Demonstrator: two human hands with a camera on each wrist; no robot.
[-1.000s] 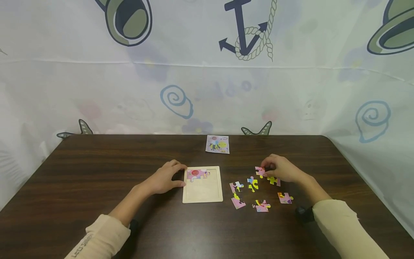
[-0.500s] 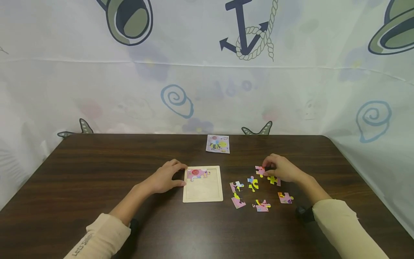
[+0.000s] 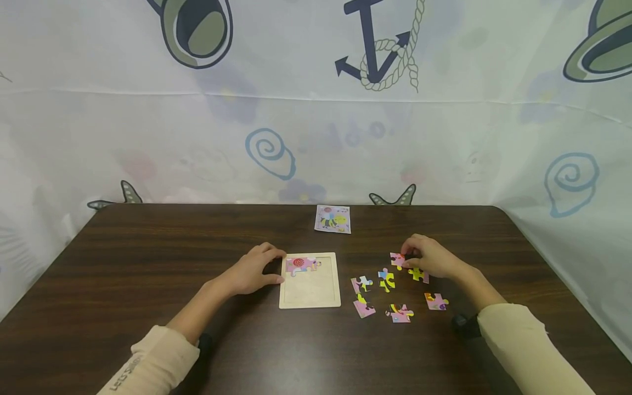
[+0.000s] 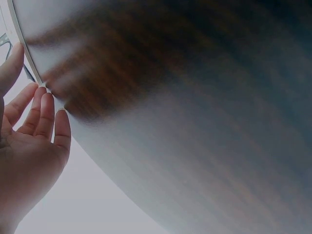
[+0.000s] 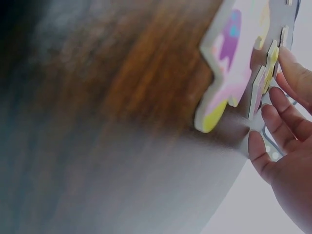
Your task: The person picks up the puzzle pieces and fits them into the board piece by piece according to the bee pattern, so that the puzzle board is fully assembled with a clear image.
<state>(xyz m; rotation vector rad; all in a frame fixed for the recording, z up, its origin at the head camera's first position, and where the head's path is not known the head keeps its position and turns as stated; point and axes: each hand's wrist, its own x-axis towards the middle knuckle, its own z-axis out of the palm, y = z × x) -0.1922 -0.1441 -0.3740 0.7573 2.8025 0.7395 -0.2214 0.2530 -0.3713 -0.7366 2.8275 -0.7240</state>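
Observation:
My left hand touches the left edge of a square wooden puzzle tray, thumb low and fingers by the upper corner. In the left wrist view the fingers reach out fairly straight to that edge. Joined pink pieces with a red round print lie in the tray's upper left. On the right, my right hand pinches a pink puzzle piece between thumb and index finger, low at the table. A yellow and pink piece lies partly under this hand.
Several loose pieces lie between tray and right arm, among them a blue-yellow piece, a rainbow-printed piece and a pink-orange piece. A bee picture card lies at the back of the dark wooden table. A printed cloth hangs behind.

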